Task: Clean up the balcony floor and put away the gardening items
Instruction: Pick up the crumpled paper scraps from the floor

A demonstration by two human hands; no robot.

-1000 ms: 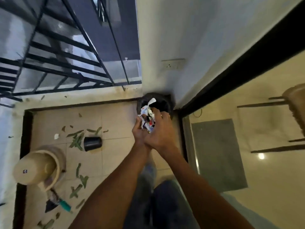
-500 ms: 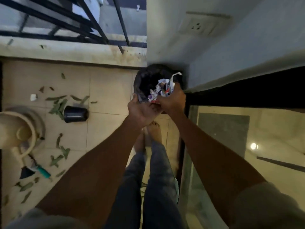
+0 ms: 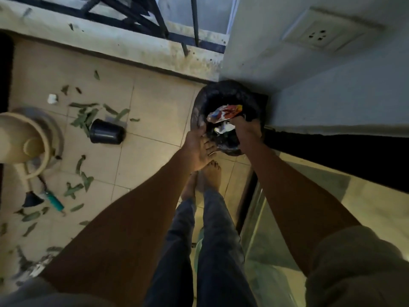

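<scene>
A black-lined trash bin (image 3: 200, 111) stands in the balcony corner against the wall. My right hand (image 3: 247, 131) reaches into its mouth, fingers curled on a bundle of crumpled wrappers (image 3: 224, 114), red, white and blue. My left hand (image 3: 198, 149) hovers palm up with relaxed fingers at the bin's near left rim and holds nothing. On the tiles to the left, a black plant pot (image 3: 107, 131) lies on its side among scattered green leaves (image 3: 85, 117). A trowel with a teal handle (image 3: 53, 200) lies near the lower left.
A beige plastic watering can (image 3: 24, 140) sits at the left edge. A white scrap (image 3: 52, 99) lies near the leaves. The concrete ledge (image 3: 115, 44) with black railing runs along the far side. A glass sliding door (image 3: 287, 218) is on the right. My bare feet (image 3: 210, 173) stand before the bin.
Both hands carried the wrappers down to the bin. My left hand has let go and opened beside the rim, while the right hand lowered the bundle into the bin's mouth.
</scene>
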